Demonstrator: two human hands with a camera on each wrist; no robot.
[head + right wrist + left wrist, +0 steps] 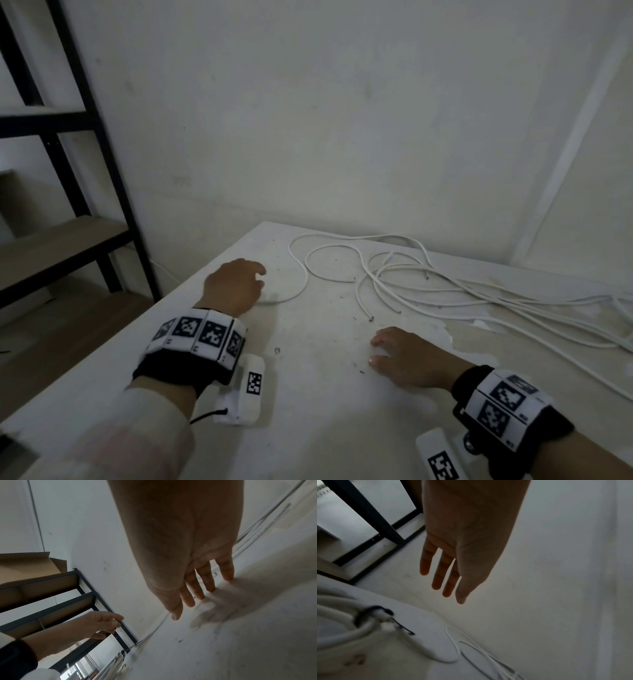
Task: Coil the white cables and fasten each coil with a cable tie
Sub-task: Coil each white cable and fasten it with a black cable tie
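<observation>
Head view downward; wrist views fingerward.

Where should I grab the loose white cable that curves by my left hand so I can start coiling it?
Take the loose white cable at the low arc beside your left hand, coming down from above with a thumb and finger pinch. That stretch lies alone on the table, apart from the tangle to the right, so it should lift free. Neither of your hands holds anything now.

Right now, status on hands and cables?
Left hand open, over a cable end. Right hand open, flat on table. White cables loose, uncoiled. One tied coil already done.
</observation>
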